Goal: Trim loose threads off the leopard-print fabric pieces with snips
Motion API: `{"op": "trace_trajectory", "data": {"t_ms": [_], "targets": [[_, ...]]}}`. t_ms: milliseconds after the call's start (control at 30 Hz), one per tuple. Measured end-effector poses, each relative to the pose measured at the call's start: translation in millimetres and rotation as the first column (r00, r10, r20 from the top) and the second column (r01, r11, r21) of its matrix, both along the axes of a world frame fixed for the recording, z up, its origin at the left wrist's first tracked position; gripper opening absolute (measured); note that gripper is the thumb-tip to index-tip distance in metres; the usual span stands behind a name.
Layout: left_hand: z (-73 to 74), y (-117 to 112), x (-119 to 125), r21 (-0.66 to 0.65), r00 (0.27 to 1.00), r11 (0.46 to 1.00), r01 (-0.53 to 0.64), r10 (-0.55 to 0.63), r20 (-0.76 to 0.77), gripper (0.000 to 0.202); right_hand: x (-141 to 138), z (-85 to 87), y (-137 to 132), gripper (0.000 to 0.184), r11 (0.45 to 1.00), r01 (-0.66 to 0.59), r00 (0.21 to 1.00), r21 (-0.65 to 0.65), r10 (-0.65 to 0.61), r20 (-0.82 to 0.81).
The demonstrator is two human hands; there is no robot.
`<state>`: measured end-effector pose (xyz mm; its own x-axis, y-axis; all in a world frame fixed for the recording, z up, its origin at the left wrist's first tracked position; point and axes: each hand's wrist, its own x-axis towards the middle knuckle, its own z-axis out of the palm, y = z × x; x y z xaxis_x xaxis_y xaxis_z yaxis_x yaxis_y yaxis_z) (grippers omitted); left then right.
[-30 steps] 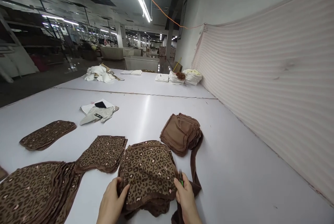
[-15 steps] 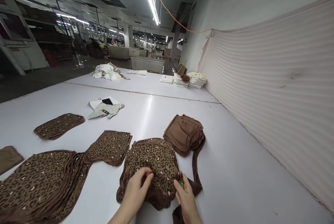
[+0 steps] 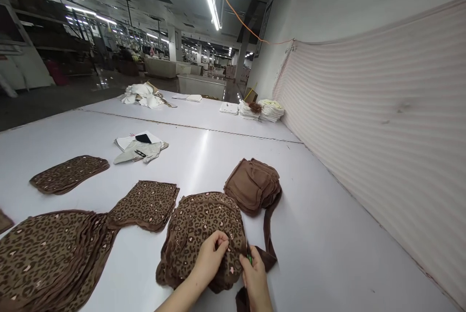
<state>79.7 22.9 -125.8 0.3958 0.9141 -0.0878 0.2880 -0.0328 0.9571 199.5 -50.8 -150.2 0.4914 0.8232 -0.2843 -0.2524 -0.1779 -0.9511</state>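
A stack of leopard-print fabric pieces [image 3: 204,215] lies on the white table in front of me. My left hand [image 3: 214,253] rests over this stack with thumb and fingertips pinched together; whatever is between them is too small to make out. At the stack's right edge, my right hand [image 3: 254,268] is closed around small thread snips [image 3: 249,253] with green on the handle and dark blades pointing up. A long brown fabric strip [image 3: 268,229] runs past the right hand, partly hidden by it.
Plain brown pieces [image 3: 251,183] are stacked just beyond. More leopard-print stacks [image 3: 43,249] spread to the left. Pale cloth scraps [image 3: 141,147] with another pair of snips lie farther off, and white piles [image 3: 271,110] stand at the back. A striped cloth [image 3: 364,98] hangs along the right.
My left hand has moved right across the leopard-print stack, closer to the right hand, still pinched. The right hand keeps the snips at the stack's edge. The view has shifted slightly.
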Motion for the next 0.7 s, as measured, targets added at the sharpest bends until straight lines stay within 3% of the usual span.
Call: {"op": "trace_trajectory", "data": {"t_ms": [167, 267, 367, 500, 700], "targets": [[0.6, -3, -5, -0.031, 0.998, 0.999, 0.033, -0.031, 0.049, 0.021, 1, 3.7, 3, 0.041, 0.999, -0.024, 0.996, 0.04, 0.021, 0.085], [-0.4, -6, -7, -0.013, 1.0, 1.0, 0.021, -0.021, 0.011, 0.021, 1, 3.1, 4, 0.039, 0.999, 0.033, 0.99, 0.024, -0.036, 0.136], [2.0, -9, -8, 0.02, 1.0, 1.0, 0.001, 0.0, -0.028, 0.023, 3, 3.2, 2, 0.039, 0.997, 0.072, 0.988, 0.031, -0.076, 0.133], [10.0, -14, -6, 0.021, 0.998, 0.999, 0.047, -0.047, -0.03, 0.025, 6, 4.4, -3, 0.042, 0.999, 0.015, 0.995, 0.046, -0.019, 0.097], [-0.7, -12, 1, -0.154, 0.987, 0.976, 0.154, -0.144, 0.073, 0.023, 6, -5.6, -2, 0.041, 0.998, 0.052, 0.964, 0.047, -0.063, 0.258]]}}
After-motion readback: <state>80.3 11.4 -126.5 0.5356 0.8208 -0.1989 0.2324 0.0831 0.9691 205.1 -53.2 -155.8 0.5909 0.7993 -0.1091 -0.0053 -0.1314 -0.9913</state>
